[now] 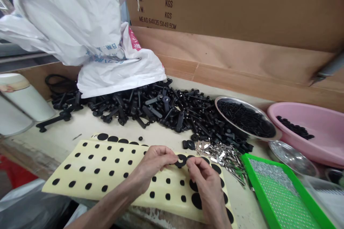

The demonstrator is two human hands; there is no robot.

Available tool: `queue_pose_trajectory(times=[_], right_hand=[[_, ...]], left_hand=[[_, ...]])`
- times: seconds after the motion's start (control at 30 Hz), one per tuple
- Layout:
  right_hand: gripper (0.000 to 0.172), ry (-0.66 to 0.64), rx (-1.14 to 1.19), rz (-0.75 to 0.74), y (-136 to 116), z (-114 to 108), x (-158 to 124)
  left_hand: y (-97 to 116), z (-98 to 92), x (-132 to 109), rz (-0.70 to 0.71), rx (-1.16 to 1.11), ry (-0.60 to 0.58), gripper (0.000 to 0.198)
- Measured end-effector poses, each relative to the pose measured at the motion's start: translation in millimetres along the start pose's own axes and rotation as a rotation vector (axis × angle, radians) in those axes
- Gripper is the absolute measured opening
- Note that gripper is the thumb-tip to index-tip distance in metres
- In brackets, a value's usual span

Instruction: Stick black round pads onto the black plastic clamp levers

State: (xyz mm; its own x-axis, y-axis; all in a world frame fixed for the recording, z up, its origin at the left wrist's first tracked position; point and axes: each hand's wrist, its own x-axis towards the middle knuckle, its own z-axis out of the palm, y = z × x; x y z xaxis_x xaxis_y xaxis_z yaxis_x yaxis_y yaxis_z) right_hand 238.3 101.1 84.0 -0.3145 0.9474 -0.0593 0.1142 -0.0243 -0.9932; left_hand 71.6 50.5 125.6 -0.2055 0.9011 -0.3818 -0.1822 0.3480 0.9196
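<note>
A round black pad [181, 161], ring-like with a pale spot in its middle, sits between my two hands. My left hand [153, 162] pinches its left edge between thumb and forefinger. At its right edge, the closed fingertips of my right hand [205, 182] grip it too. Under both hands lies a pale yellow backing sheet [91, 154] that carries small black dots in rows. Larger black discs [197, 200] line the sheet's right side, partly covered by my right hand. More black ovals show along a sheet edge behind.
Black plastic parts [166, 109] are heaped behind the sheet under a white sack [115, 75]. Small metal pieces [221, 155], a green tray [259, 195], a steel bowl [219, 112] and a pink basin [285, 109] stand right. White containers [34, 100] are at left.
</note>
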Motion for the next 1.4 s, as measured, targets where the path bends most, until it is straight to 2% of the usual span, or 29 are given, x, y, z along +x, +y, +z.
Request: queue_pose_trajectory(times=[0.1,0.17,0.23,0.3,0.37,0.47,0.57,0.7,0.77,0.87,0.93,0.97,1.03,1.1,1.23,1.3,1.4], right_hand=[[0.024,0.061,-0.084,-0.118,-2,6,-2],[0.020,0.147,-0.179,-0.296,-5,11,-8],[0.017,0.224,-0.257,-0.505,-7,17,-14],[0.015,0.289,-0.304,-0.640,-8,21,-18],[0.012,0.347,-0.327,-0.671,-8,22,-19],[0.010,0.372,-0.312,-0.621,-5,18,-16],[0.012,0.369,-0.280,-0.553,-1,10,-12],[0.017,0.361,-0.113,-0.315,2,4,-6],[0.031,0.310,0.033,-0.188,0,9,-2],[0.060,0.156,0.224,-0.115,-6,23,-1],[0.066,0.069,0.308,-0.109,-8,31,-3],[0.066,0.043,0.330,-0.113,-9,34,-5],[0.065,0.025,0.301,-0.145,-8,35,-9],[0.063,0.012,0.170,-0.209,-5,34,-12],[0.052,-0.065,-0.071,-0.328,3,33,-15],[0.048,-0.057,-0.035,-0.311,4,35,-16],[0.045,0.024,0.105,-0.225,2,38,-15]], left_hand=[[-1,1.2,2,0.028,0.043,-0.023,0.023],[-1,-1.9,10,0.146,0.155,0.000,0.031],[2,-6.9,26,0.333,0.389,0.117,0.036],[7,-10.1,48,0.474,0.635,0.243,0.031],[12,-7.9,73,0.541,0.771,0.266,0.024],[14,3.8,102,0.589,0.764,0.172,0.021],[12,10.6,111,0.603,0.673,0.120,0.013],[6,-5.3,87,0.565,0.463,0.135,0.015],[0,-14.9,64,0.499,0.299,0.112,0.018],[-14,-16.0,28,0.301,-0.212,-0.017,0.023],[-25,-9.8,10,0.181,-0.512,-0.099,0.029],[-29,-6.8,3,0.153,-0.568,-0.130,0.030],[-34,-4.8,-7,0.124,-0.584,-0.180,0.026],[-35,-8.8,-12,0.102,-0.534,-0.225,0.026],[-31,-21.7,-16,0.085,-0.484,-0.204,0.021],[-29,-24.7,-15,0.083,-0.535,-0.181,0.016],[-30,-26.1,-13,0.070,-0.636,-0.198,0.022]])
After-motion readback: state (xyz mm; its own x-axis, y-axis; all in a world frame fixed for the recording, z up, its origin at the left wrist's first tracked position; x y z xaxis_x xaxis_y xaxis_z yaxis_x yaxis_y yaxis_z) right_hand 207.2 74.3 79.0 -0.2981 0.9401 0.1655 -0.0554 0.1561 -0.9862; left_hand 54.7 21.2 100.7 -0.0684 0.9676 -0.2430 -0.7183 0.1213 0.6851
